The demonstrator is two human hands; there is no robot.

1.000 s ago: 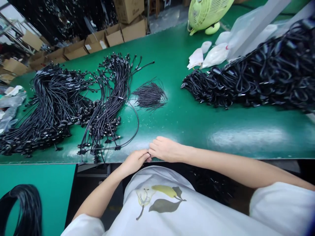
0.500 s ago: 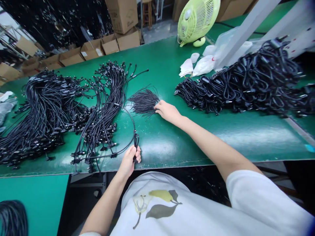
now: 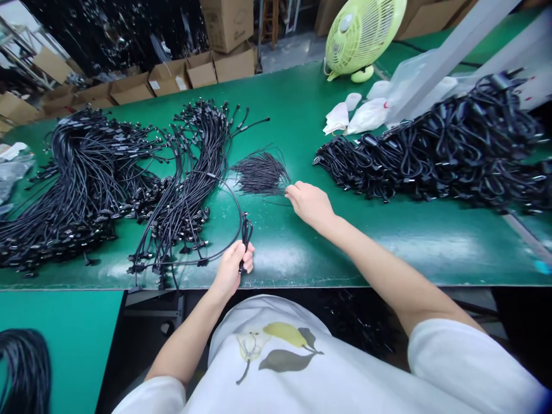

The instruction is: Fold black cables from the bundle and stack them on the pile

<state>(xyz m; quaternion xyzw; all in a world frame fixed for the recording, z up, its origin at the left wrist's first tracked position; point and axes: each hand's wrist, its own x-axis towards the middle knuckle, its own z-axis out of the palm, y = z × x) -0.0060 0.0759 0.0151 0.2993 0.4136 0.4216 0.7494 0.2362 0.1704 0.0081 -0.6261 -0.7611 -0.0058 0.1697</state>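
My left hand (image 3: 233, 265) is closed round a folded bundle of black cable (image 3: 246, 231), held upright above the front edge of the green table. A loose length of that cable arcs left over a row of straight cables (image 3: 196, 167). My right hand (image 3: 311, 202) pinches at the near right end of a pile of thin black twist ties (image 3: 261, 172). A thin strand runs to its fingertips, which are partly hidden by the hand.
Left lies a large heap of black cables (image 3: 86, 172). Coiled, bundled cables (image 3: 431, 149) are heaped at the right. A green fan (image 3: 364, 37), white plastic bags (image 3: 366, 117) and a slanted grey post (image 3: 452, 57) stand behind. Cardboard boxes (image 3: 168, 79) line the far edge.
My right hand has drawn slightly back from the twist tie pile, with its fingers pinched. My left hand keeps hold of the folded cable. The view has shifted a little.
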